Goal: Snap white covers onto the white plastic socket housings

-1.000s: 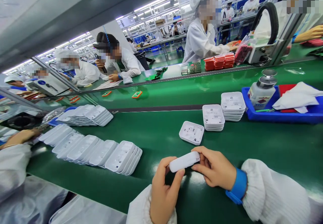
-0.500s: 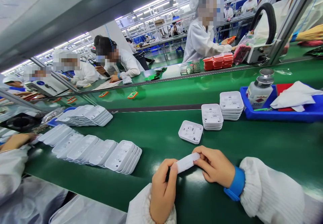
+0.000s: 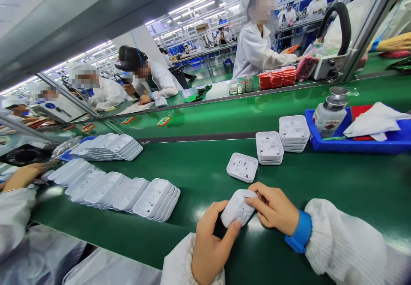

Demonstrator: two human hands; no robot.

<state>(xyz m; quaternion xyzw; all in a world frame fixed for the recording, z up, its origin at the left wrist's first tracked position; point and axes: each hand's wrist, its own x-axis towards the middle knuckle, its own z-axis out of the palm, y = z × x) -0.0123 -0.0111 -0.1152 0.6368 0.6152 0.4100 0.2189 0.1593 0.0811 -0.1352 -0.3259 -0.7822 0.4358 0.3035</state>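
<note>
A white plastic housing (image 3: 238,208) with rounded corners is held up between both hands over the green work surface (image 3: 205,169). My left hand (image 3: 212,233) grips its near left edge, thumb along the lower side. My right hand (image 3: 274,210), with a blue band at the wrist, pinches its right end, and the thumb lies on the face. Just beyond the hands lies a similar white housing (image 3: 242,167), flat, with small slots and openings. Behind it stand two stacks of such housings, a shorter stack (image 3: 269,148) and a taller stack (image 3: 293,133).
Overlapping rows of white housings (image 3: 157,199) spread to the left. At right a blue tray (image 3: 359,145) holds a dispenser bottle (image 3: 330,115) and white cloths (image 3: 375,122). A green conveyor belt carrying orange-edged boards (image 3: 163,121) runs behind. A co-worker's hand (image 3: 27,175) is at far left.
The housing in my hands has turned from edge-on to showing its broad face. My left thumb has shifted along it. Orange-edged boards on the belt have moved slightly left.
</note>
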